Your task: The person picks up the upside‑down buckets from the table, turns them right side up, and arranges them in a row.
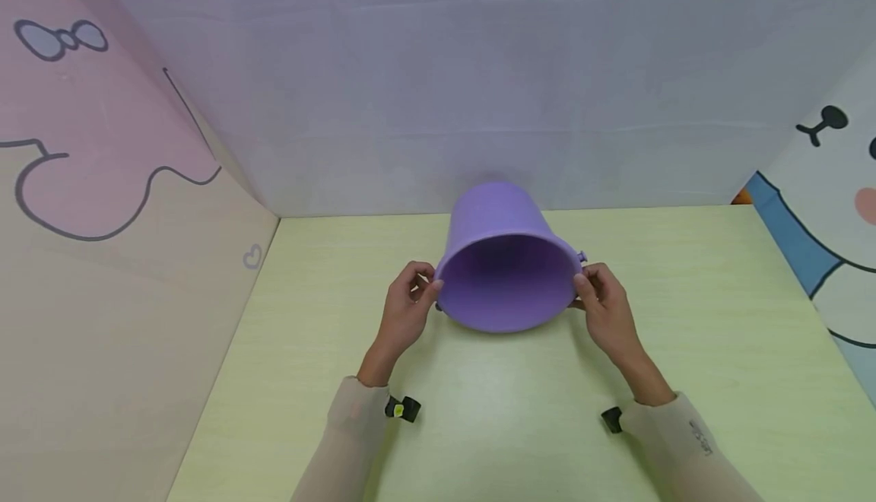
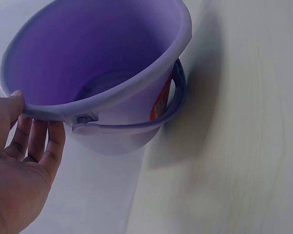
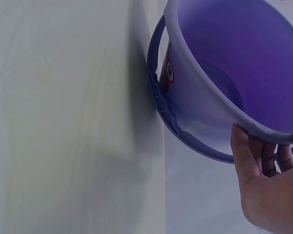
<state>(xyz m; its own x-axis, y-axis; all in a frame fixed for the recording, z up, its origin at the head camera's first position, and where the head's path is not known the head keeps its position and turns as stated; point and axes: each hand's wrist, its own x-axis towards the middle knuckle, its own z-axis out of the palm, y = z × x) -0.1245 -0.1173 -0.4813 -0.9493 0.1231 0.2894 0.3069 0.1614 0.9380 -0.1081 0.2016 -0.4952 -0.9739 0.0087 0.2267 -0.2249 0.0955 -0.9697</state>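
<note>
A purple bucket is tipped on its side in the middle of the head view, its mouth facing me. My left hand pinches the rim at the left, thumb on the inner side and fingers behind. On the opposite side my right hand grips the rim the same way. In the left wrist view the bucket's handle hangs down along the outside wall, below the rim. A red label shows on the wall behind it. The right wrist view also shows the handle, hanging close over the tabletop.
The bucket is over a pale yellow-green table, near its far edge. A plain light back wall rises behind it. Printed panels with cartoon drawings stand at the left and at the right.
</note>
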